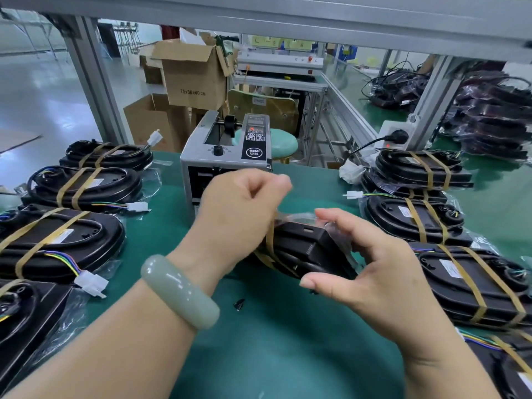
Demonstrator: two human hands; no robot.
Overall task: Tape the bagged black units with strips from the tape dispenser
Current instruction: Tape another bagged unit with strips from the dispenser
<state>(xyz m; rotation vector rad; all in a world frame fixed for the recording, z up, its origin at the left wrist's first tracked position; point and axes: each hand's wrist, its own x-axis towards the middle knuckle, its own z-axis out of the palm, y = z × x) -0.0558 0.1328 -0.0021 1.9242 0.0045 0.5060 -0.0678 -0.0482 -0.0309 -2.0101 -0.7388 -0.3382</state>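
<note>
Bagged unit sits in my hands over the counter, just in front of the dispenser. Right grip clamps its end, thumb under, fingers over the film. Left grip pinches a strip running onto it. Likely a stiff shell in slick, loose film, so hold the hard edges. Count: one in hand, one dispenser, taped units four left of the dispenser, at least four right.
</note>
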